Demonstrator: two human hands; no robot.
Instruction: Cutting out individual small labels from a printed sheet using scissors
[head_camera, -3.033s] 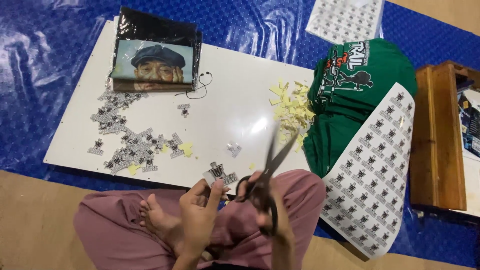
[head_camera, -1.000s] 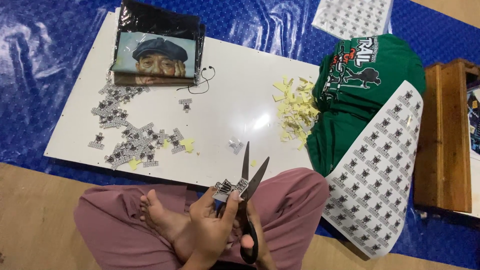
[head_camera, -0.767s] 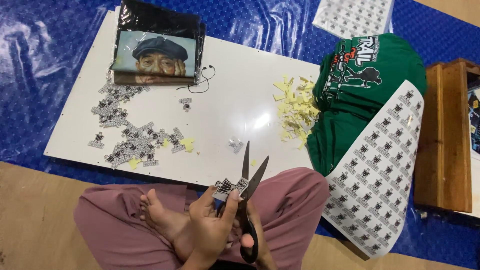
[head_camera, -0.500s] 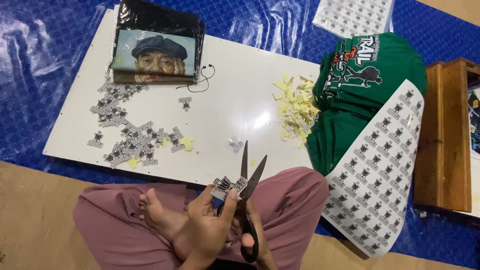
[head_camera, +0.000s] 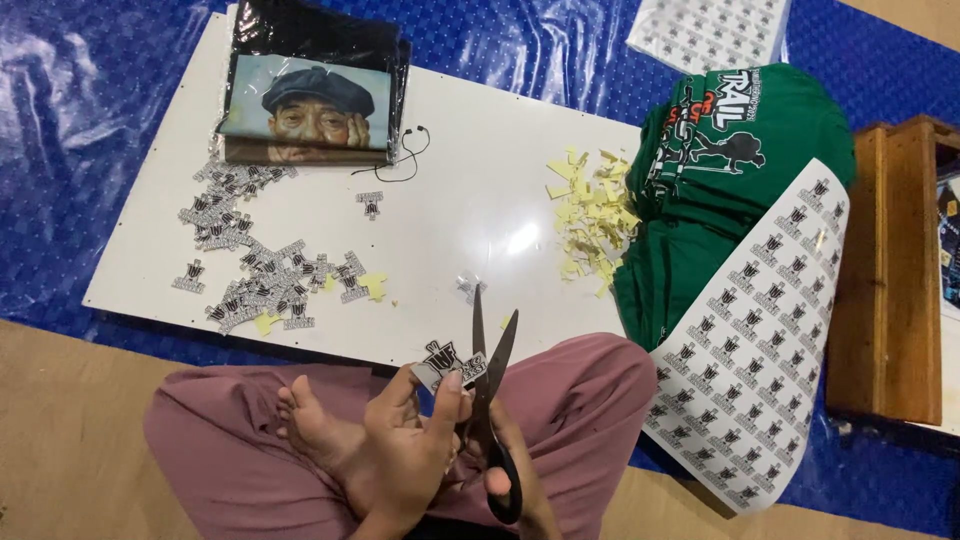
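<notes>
My left hand pinches a small strip of printed stickers above my crossed legs. Black scissors are in my right hand, blades parted and pointing up, right beside the strip. That hand is mostly hidden behind my left one. A pile of cut-out stickers lies on the white board to the left, and yellow paper scraps lie to the right.
A printed sticker sheet drapes over my right knee and a stack of green shirts. Folded black shirts with a portrait print sit at the board's far left. A wooden box stands at right on the blue tarp.
Three seconds ago the scissors were angled right and blurred; since then they have stood nearly upright beside the sticker strip, with little further movement in the last second.
</notes>
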